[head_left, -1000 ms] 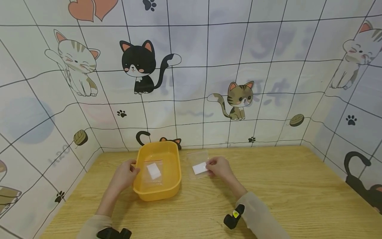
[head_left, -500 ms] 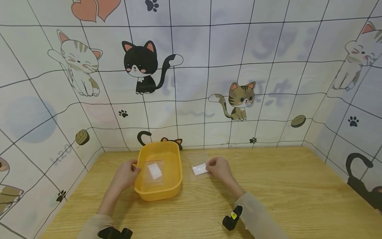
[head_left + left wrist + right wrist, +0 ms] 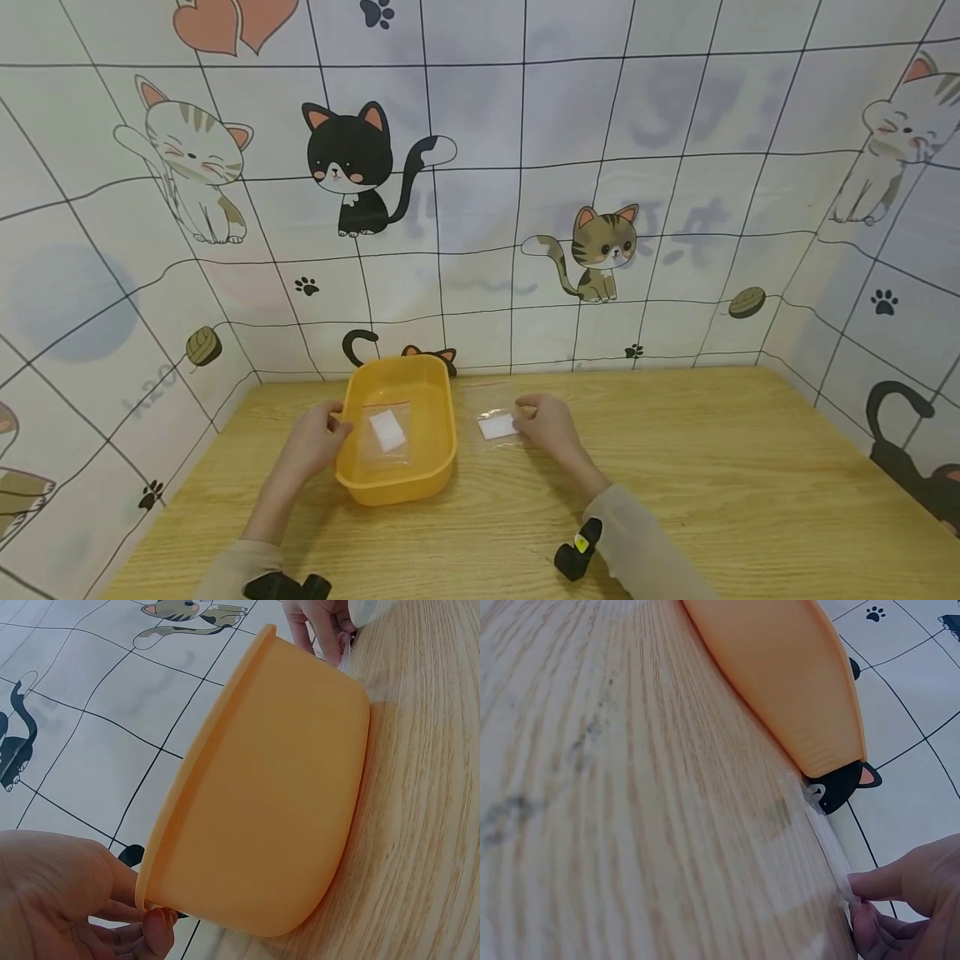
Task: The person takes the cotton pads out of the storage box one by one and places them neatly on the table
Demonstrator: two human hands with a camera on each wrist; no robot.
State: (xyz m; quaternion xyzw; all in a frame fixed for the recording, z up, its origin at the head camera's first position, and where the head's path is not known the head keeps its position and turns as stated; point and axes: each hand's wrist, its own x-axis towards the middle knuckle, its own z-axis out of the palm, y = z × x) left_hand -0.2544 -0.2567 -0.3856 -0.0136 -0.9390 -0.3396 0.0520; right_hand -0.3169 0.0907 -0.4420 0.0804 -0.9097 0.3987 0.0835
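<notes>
A yellow plastic basin stands near the back of the table. My left hand pinches its left rim between thumb and fingers, as the left wrist view also shows. Inside the basin lies a clear zip bag with a white rectangular piece in it. Just right of the basin, a second clear zip bag holds another white rectangle. My right hand pinches that bag by its right edge, close to the tabletop. In the right wrist view the bag appears edge-on at the thumb.
The wooden table stretches to the right and front. A cloth wall printed with cats and grid lines rises behind and at both sides, close behind the basin. Dark marks show on the tabletop in the right wrist view.
My right hand has shifted slightly left with the zip bag, bringing it nearer the basin. My left hand and the basin stay where they were.
</notes>
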